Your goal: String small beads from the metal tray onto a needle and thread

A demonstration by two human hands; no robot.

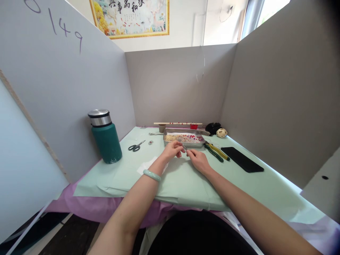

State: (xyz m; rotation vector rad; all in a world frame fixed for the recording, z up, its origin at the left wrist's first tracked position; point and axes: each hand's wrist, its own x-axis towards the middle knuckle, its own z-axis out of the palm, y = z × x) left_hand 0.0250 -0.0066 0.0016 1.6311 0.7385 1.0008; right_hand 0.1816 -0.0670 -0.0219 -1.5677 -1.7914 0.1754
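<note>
My left hand point(173, 150) and my right hand point(198, 160) meet over the pale green table cover point(186, 184), just in front of a metal tray point(184, 143) filled with small beads. The fingertips of both hands pinch a tiny item point(184, 146) between them; it is too small to name. A pale green bangle point(152, 175) circles my left wrist. A white slip of paper point(145, 165) lies under my left forearm.
A teal flask with a steel lid point(105, 136) stands at the left. Scissors point(136, 146) lie near it. Green-and-yellow pliers point(217, 152) and a black phone point(242, 159) lie right of the tray. A beaded stick point(177, 123) rests at the back. Grey partitions enclose three sides.
</note>
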